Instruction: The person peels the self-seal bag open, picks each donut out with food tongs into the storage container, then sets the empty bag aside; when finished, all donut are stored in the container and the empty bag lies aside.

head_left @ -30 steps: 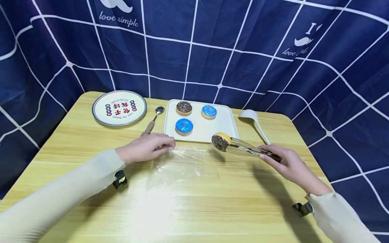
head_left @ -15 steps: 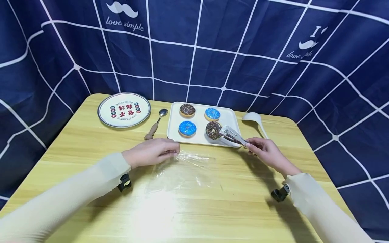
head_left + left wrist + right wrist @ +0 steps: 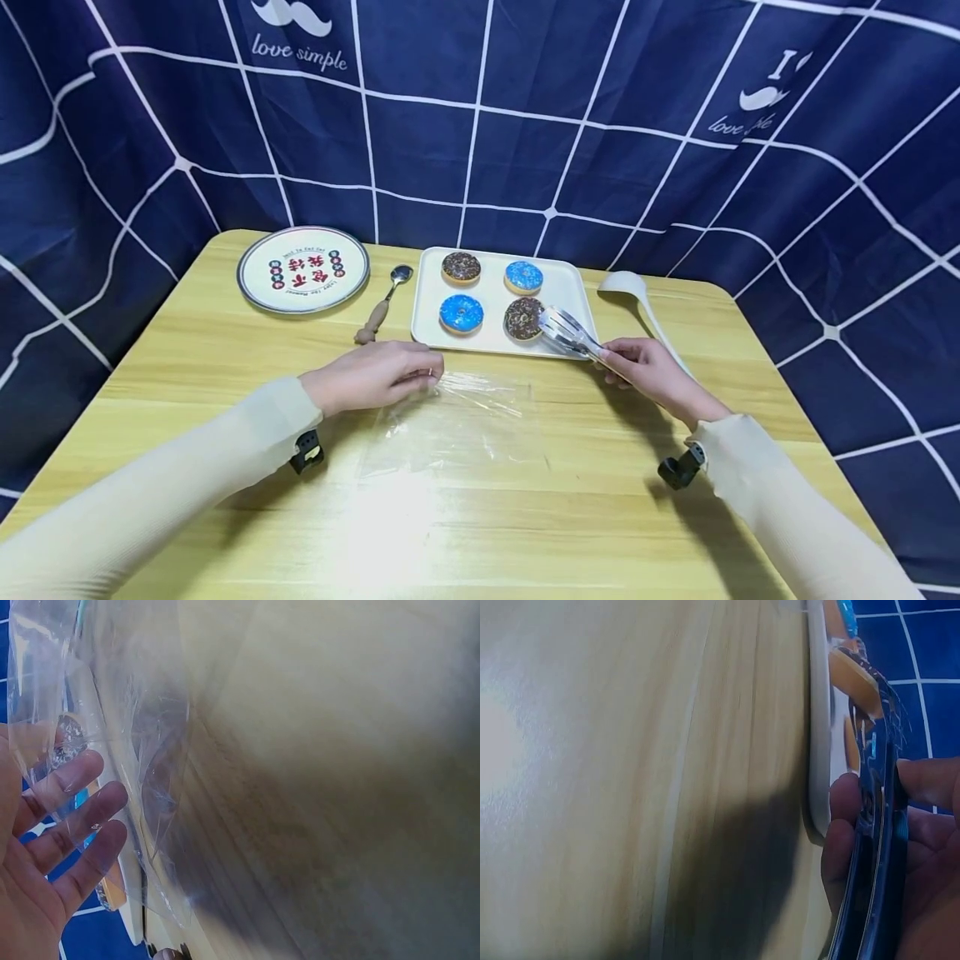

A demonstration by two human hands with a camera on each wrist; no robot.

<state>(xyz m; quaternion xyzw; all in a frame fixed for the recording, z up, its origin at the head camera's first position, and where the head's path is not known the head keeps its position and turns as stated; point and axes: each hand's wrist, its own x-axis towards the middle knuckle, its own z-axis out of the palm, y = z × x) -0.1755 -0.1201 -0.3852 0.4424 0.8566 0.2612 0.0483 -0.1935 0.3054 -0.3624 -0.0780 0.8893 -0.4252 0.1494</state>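
Metal tongs (image 3: 568, 331) are gripped in my right hand (image 3: 654, 373), at the tray's front right corner. Their tips meet a doughnut with brown sprinkled icing (image 3: 522, 318); in the right wrist view the doughnut (image 3: 857, 684) looks tilted at the tips. The white rectangular tray (image 3: 564, 282) also bears another brown doughnut (image 3: 461, 267) and two blue-iced ones. My left hand (image 3: 378, 377) pinches the edge of a clear plastic bag (image 3: 465, 429) lying in front of the tray. The left wrist view shows the thin film (image 3: 161, 742) across the fingers.
A round plate with red lettering (image 3: 288, 287) stands at the back left. Between it and the tray lies a spoon with a brownish handle (image 3: 375, 318). Right of the tray rests a white ladle (image 3: 626, 285). A blue checked curtain (image 3: 420, 133) hangs behind the table.
My right hand has carried the brown doughnut in the tongs from in front of the tray onto its front right part. The left hand keeps its hold on the bag.
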